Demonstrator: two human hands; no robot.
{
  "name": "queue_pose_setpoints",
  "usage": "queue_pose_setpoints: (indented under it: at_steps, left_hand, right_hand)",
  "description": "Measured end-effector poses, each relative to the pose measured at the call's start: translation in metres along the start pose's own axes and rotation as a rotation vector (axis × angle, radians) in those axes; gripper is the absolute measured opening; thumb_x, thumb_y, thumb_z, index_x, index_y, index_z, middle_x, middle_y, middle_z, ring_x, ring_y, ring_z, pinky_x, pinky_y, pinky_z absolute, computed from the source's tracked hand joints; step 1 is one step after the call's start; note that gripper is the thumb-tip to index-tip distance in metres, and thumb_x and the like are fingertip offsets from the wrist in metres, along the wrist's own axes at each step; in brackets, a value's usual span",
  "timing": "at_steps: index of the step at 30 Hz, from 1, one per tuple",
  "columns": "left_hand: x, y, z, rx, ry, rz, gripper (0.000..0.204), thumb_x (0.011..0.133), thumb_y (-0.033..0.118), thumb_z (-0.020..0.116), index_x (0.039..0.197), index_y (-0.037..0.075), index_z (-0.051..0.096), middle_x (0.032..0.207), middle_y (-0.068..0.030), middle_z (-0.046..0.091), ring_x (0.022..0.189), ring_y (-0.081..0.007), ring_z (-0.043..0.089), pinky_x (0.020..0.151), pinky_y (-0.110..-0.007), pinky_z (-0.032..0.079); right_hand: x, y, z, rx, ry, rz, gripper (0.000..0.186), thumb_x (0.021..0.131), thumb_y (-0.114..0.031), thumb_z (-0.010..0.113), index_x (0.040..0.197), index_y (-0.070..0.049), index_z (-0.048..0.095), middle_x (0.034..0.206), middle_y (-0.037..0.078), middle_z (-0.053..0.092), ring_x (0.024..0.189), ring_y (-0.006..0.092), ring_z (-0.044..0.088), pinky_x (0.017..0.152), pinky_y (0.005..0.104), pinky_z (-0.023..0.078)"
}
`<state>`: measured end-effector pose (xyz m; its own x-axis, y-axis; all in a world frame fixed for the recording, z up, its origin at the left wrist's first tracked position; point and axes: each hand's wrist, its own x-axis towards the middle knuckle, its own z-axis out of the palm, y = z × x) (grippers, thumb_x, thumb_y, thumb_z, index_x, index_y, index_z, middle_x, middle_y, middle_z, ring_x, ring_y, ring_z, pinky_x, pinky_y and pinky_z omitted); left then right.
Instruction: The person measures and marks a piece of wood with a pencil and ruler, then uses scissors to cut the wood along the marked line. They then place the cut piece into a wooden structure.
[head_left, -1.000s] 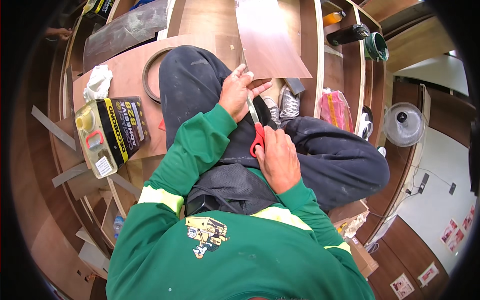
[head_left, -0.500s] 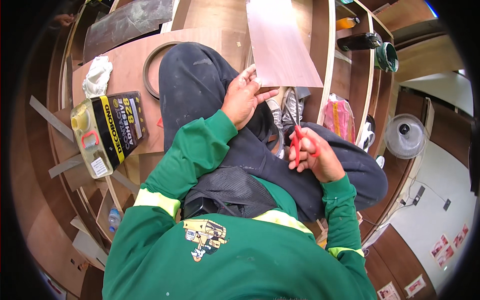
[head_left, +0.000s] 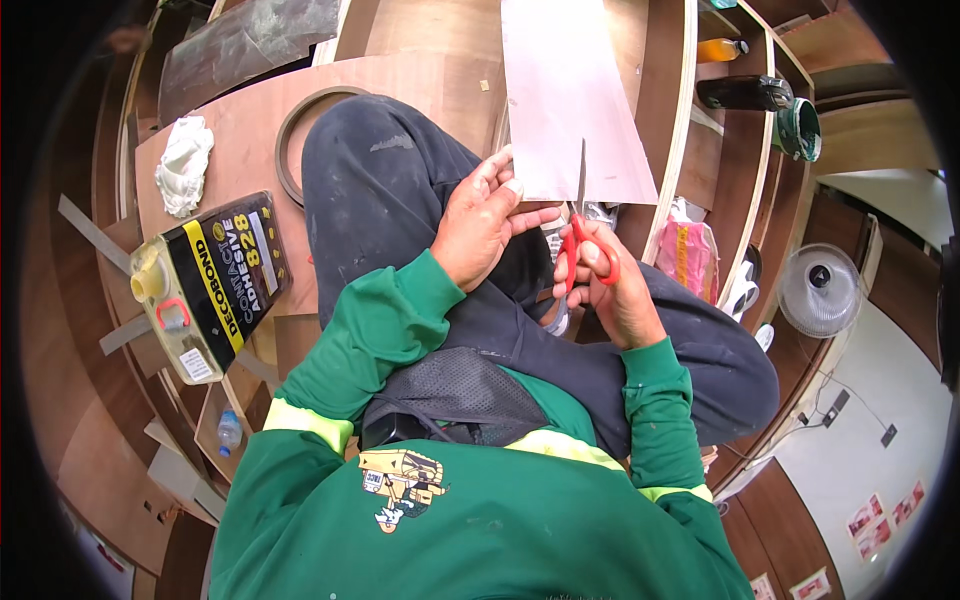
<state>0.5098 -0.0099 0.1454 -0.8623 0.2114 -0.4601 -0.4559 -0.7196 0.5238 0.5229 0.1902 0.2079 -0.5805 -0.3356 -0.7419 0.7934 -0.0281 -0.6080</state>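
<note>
The left hand [head_left: 483, 222] pinches the near edge of a thin brown sheet [head_left: 570, 100] above the knees. The right hand [head_left: 610, 285] grips red scissors [head_left: 577, 235], blades up into the sheet's edge.

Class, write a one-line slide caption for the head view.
Left hand steadies a thin brown sheet while the right hand cuts into its edge with red-handled scissors.
</note>
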Motion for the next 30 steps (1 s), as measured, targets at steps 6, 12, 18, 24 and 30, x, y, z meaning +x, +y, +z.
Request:
queue_pose_setpoints:
  at_steps: [6, 12, 18, 24, 30]
  left_hand:
    - [-0.002, 0.001, -0.001, 0.005, -0.003, -0.001, 0.058, 0.108, 0.007, 0.043, 0.159, -0.007, 0.019, 0.143, -0.0150, 0.051, 0.128, -0.0287, 0.061, 0.108, -0.047, 0.053]
    - [-0.002, 0.002, 0.000, 0.005, -0.011, 0.006, 0.058, 0.108, 0.008, 0.043, 0.159, -0.007, 0.018, 0.144, -0.0154, 0.051, 0.128, -0.0284, 0.061, 0.109, -0.047, 0.053]
    - [-0.002, -0.001, -0.003, 0.009, -0.001, 0.009, 0.058, 0.109, 0.008, 0.043, 0.159, -0.006, 0.019, 0.146, -0.0174, 0.050, 0.129, -0.0291, 0.060, 0.109, -0.047, 0.052]
    - [-0.003, 0.001, -0.001, 0.028, 0.014, 0.006, 0.058, 0.109, 0.010, 0.044, 0.159, -0.005, 0.020, 0.146, -0.0175, 0.051, 0.130, -0.0294, 0.060, 0.109, -0.046, 0.052]
    - [-0.002, 0.001, -0.002, 0.030, 0.002, -0.004, 0.058, 0.109, 0.011, 0.044, 0.159, -0.005, 0.020, 0.147, -0.0165, 0.051, 0.131, -0.0284, 0.059, 0.110, -0.046, 0.051]
  right_hand:
    - [0.007, 0.001, -0.001, 0.000, -0.034, 0.008, 0.047, 0.100, -0.043, 0.064, 0.132, -0.010, 0.053, 0.093, 0.002, 0.064, 0.077, 0.0099, 0.066, 0.063, 0.0211, 0.051]
    - [0.009, 0.001, 0.001, 0.010, -0.014, 0.010, 0.047, 0.099, -0.040, 0.066, 0.133, -0.009, 0.053, 0.093, 0.002, 0.064, 0.076, 0.0095, 0.066, 0.062, 0.0205, 0.051]
    - [0.010, 0.001, 0.003, 0.006, -0.004, 0.021, 0.048, 0.099, -0.039, 0.067, 0.133, -0.009, 0.053, 0.092, 0.002, 0.064, 0.075, 0.0095, 0.066, 0.062, 0.0204, 0.051]
    - [0.011, 0.000, 0.004, -0.014, 0.007, 0.021, 0.045, 0.099, -0.039, 0.067, 0.131, -0.009, 0.055, 0.091, 0.001, 0.064, 0.074, 0.0091, 0.065, 0.062, 0.0206, 0.050]
    - [0.011, -0.001, 0.004, -0.018, 0.002, 0.010, 0.042, 0.099, -0.040, 0.067, 0.127, -0.009, 0.056, 0.089, 0.000, 0.064, 0.072, 0.0084, 0.064, 0.061, 0.0202, 0.048]
